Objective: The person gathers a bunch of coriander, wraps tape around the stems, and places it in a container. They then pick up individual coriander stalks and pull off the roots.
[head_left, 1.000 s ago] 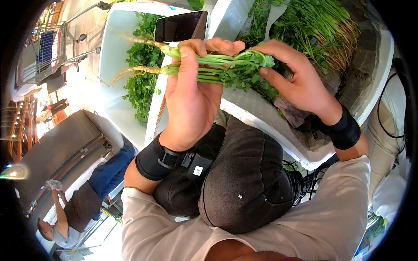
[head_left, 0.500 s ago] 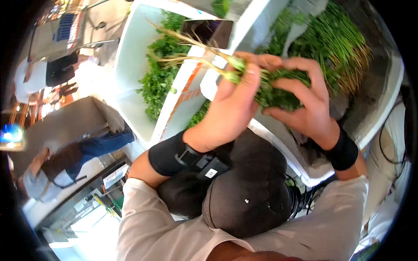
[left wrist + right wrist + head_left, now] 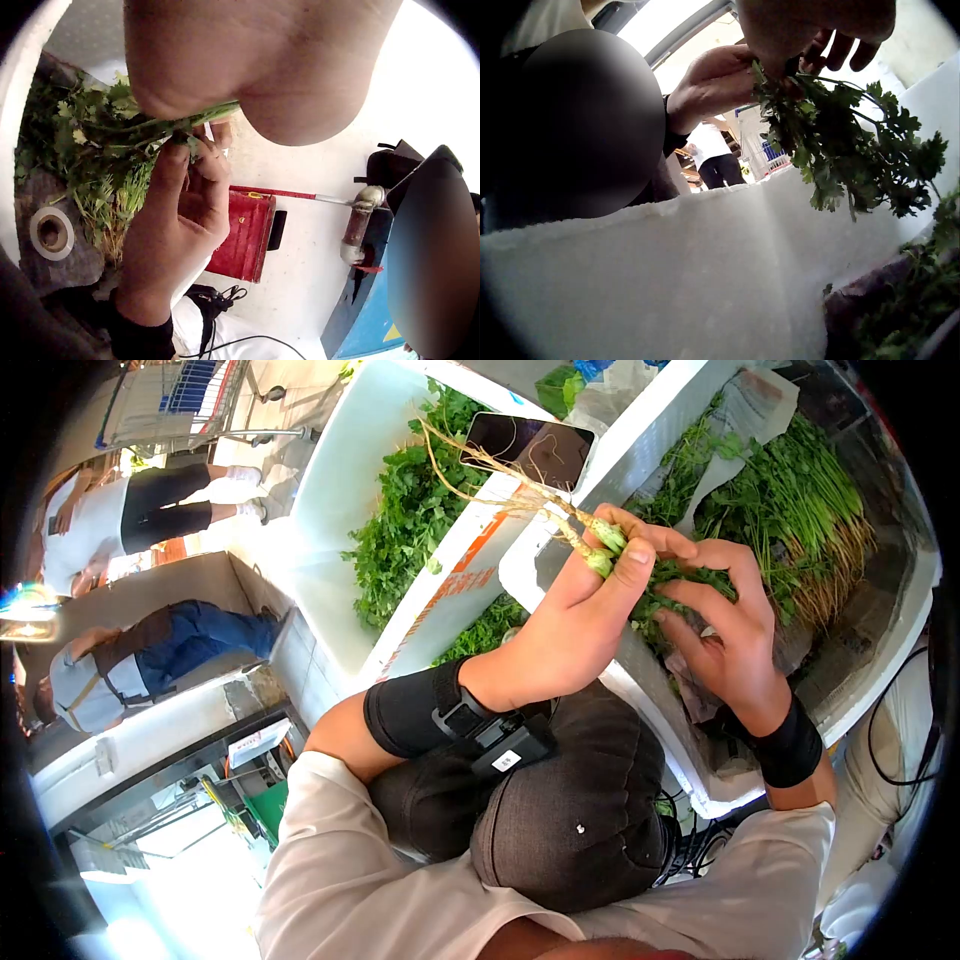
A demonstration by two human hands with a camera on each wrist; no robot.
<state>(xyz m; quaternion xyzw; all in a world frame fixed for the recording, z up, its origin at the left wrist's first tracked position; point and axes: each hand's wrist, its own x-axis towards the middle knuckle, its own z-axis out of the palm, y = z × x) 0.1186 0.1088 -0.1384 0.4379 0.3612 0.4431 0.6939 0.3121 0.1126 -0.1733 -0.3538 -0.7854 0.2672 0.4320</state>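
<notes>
My left hand point(image 3: 560, 635) pinches a small bunch of coriander point(image 3: 603, 548) between thumb and fingers just behind its pale root ends. The thin roots point up and left toward the phone. My right hand point(image 3: 735, 635) is close beside it, thumb and fingers curled round the leafy end. In the left wrist view, the fingertips of the right hand point(image 3: 184, 202) pinch a stem. Coriander leaves point(image 3: 832, 142) hang below the hands in the right wrist view. Beneath is a white foam box point(image 3: 650, 710) holding a large pile of rooted coriander point(image 3: 800, 510).
A second white foam box point(image 3: 325, 550) with green leaves point(image 3: 400, 520) stands to the left. A phone point(image 3: 530, 450) lies at the boxes' edges. A tape roll point(image 3: 51, 234) and a red container point(image 3: 244, 232) show in the left wrist view. People and a shopping cart are farther off.
Both hands have shifted right and down in the view with the coriander, its roots now tilted up-left. The right hand's fingers have curled in around the leafy end. The head view has turned.
</notes>
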